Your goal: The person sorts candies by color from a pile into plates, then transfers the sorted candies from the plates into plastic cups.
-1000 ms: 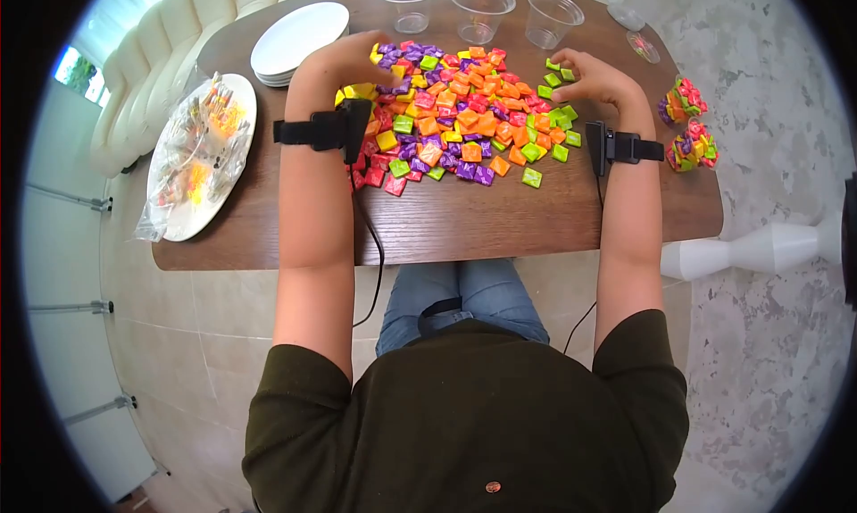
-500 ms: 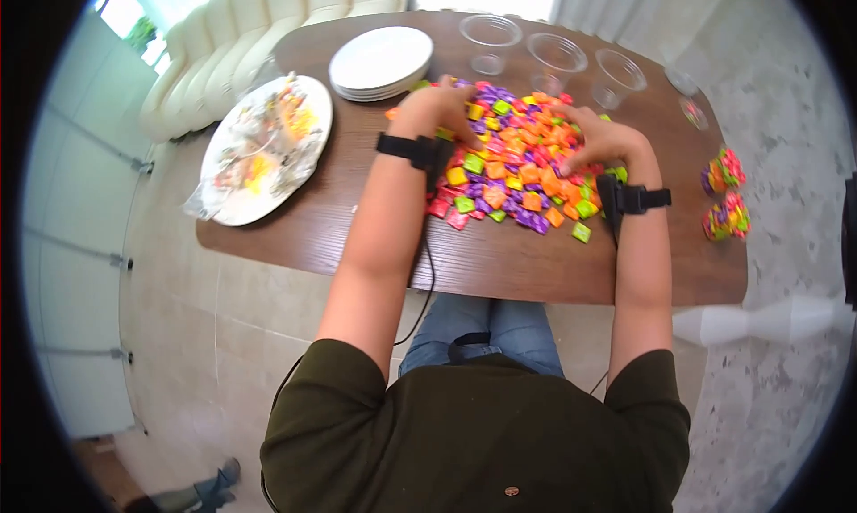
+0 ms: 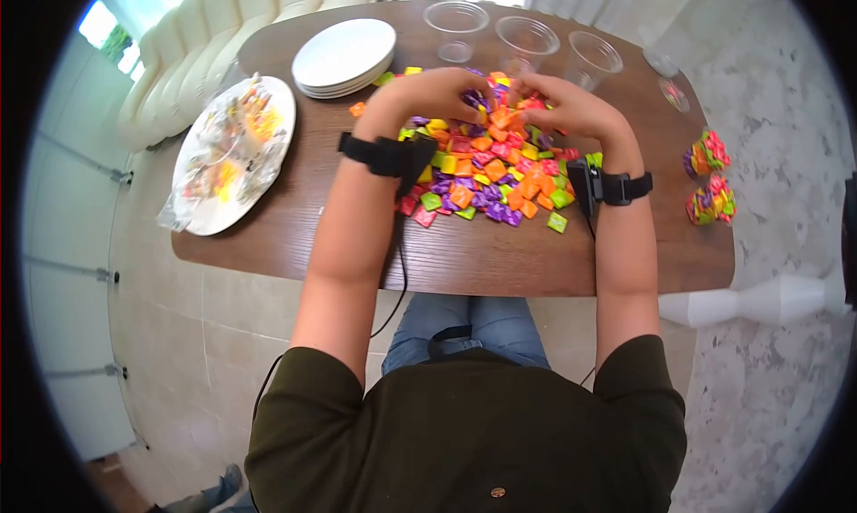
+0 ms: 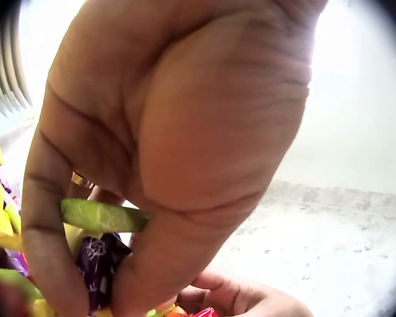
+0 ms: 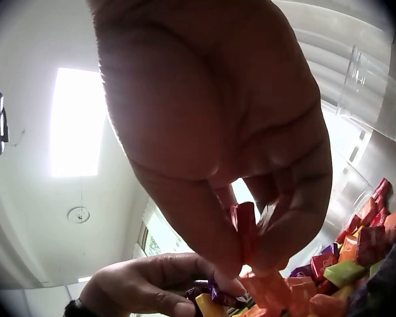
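A heap of square wrapped candies in several colours covers the middle of the table. Over its far part, my left hand and right hand come close together, palms facing. In the left wrist view the left hand's curled fingers and thumb hold a green candy and a purple candy. My right hand grips a red candy between thumb and fingers, with an orange candy right at its fingertips. The lower fingertips of both hands are partly hidden among the candies.
Three clear plastic cups line the far edge, with stacked white plates to their left. A white oval platter bears plastic-wrapped items at left. Two candy-filled cups stand near the right edge, a clear cup behind them.
Both hands have moved inward from the heap's two sides and now nearly meet over its far part. Candies have been gathered closer together. The head view has shifted.
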The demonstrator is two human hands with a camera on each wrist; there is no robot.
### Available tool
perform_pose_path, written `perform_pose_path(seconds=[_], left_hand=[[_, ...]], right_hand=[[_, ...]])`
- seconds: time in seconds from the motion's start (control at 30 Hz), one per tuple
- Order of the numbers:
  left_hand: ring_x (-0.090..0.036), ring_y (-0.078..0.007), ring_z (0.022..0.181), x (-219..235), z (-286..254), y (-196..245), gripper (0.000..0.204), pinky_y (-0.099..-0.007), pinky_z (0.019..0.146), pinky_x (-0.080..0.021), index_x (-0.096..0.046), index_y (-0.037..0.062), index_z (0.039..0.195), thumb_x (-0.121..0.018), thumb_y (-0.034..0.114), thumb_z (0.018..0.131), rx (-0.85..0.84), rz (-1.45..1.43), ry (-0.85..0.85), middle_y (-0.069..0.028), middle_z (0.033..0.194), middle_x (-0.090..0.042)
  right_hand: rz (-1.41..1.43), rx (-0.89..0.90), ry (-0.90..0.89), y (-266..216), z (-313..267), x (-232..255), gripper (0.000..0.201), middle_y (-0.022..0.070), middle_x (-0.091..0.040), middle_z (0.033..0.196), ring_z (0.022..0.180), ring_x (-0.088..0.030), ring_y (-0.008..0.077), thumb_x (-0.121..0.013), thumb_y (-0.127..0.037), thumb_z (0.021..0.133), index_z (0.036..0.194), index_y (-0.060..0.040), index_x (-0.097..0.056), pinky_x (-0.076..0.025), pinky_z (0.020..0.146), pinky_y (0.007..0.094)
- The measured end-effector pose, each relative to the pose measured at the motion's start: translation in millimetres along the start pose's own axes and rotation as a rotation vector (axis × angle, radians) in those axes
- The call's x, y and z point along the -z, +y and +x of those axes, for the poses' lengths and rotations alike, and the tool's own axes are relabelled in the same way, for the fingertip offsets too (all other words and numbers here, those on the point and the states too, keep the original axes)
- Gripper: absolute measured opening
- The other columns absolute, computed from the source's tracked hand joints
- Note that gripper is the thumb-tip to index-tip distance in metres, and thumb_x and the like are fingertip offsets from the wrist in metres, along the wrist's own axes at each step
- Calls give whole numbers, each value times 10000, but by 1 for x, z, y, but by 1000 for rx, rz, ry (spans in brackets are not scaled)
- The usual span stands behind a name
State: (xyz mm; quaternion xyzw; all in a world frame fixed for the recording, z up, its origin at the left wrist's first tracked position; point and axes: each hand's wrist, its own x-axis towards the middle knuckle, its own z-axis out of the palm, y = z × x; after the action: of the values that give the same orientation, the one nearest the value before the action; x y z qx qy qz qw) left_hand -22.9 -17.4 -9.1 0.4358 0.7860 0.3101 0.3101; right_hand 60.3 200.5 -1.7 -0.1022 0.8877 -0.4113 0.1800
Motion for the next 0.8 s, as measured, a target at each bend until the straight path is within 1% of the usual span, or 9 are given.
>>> perform_pose_path(seconds=[0.07, 0.13, 0.17, 0.27, 0.33, 0.37, 0.57, 0.7, 0.8], left_hand=[[-610, -173, 887, 3, -7, 1, 357, -286, 694, -516, -559, 66, 1143, -654, 150, 810, -45, -29, 20, -99, 1026, -614], [-588, -218, 961, 5, -18, 16, 405, -315, 734, -504, -567, 92, 1156, -685, 212, 788, 45, 234, 123, -116, 1070, -601], [-560, -262, 1020, 7, -18, 13, 442, -349, 807, -483, -567, 105, 1160, -706, 240, 763, -10, 336, 123, -133, 1135, -570], [-506, -285, 1116, 1, -18, 0, 637, -355, 929, -418, -473, 96, 1260, -750, 258, 709, -9, 398, 196, -159, 1251, -488], [-482, -287, 1149, -1, -18, 3, 706, -350, 952, -402, -433, 66, 1284, -762, 266, 692, -55, 418, 224, -165, 1257, -481], [-481, -289, 1152, -1, -19, 11, 704, -350, 949, -404, -434, 46, 1275, -762, 260, 690, -53, 427, 229, -160, 1257, -485], [-529, -312, 1074, 0, -23, 16, 610, -356, 887, -439, -462, 68, 1242, -713, 296, 735, 38, 460, 330, -171, 1175, -533], [-554, -311, 1034, 6, -38, 28, 558, -365, 855, -452, -472, 86, 1236, -681, 316, 773, 60, 437, 385, -179, 1126, -567], [-561, -309, 1020, 15, -48, 20, 536, -361, 846, -455, -477, 93, 1232, -667, 321, 786, 38, 456, 481, -191, 1134, -561]], right_hand=[[-67, 73, 21, -5, -7, 1, 537, 120, -497, 1164, 1013, -495, 219, -691, -207, 770, 1233, -99, -441, -428, 885, 358], [-177, 172, 51, -3, -11, -1, 625, 136, -471, 1233, 1071, -484, 232, -726, -236, 744, 1275, -109, -424, -410, 927, 358], [-274, 210, 105, 4, -7, -4, 734, 157, -415, 1309, 1180, -421, 278, -757, -243, 702, 1321, -99, -390, -363, 987, 361], [-500, 120, 70, 14, 6, -17, 1018, 205, -321, 1372, 1282, -303, 353, -837, -327, 545, 1379, -90, -302, -301, 1040, 391], [-458, 137, -49, 11, 12, -27, 1031, 225, -215, 1423, 1293, -270, 390, -841, -335, 524, 1386, -158, -304, -300, 1041, 423], [-461, 80, -58, 5, 8, -35, 1021, 232, -192, 1431, 1296, -268, 392, -843, -314, 521, 1382, -175, -312, -304, 1037, 431], [-423, 180, 16, 12, 16, -33, 708, 172, -464, 1178, 1098, -473, 328, -783, -198, 623, 1246, -120, -456, -420, 892, 387], [-381, 146, 13, 12, 9, -28, 483, 172, -512, 1076, 986, -524, 318, -687, -118, 717, 1161, -81, -501, -439, 819, 381], [-449, 284, 55, 6, 1, -16, 447, 165, -518, 1053, 991, -515, 318, -680, -112, 718, 1130, -75, -509, -435, 818, 383]])
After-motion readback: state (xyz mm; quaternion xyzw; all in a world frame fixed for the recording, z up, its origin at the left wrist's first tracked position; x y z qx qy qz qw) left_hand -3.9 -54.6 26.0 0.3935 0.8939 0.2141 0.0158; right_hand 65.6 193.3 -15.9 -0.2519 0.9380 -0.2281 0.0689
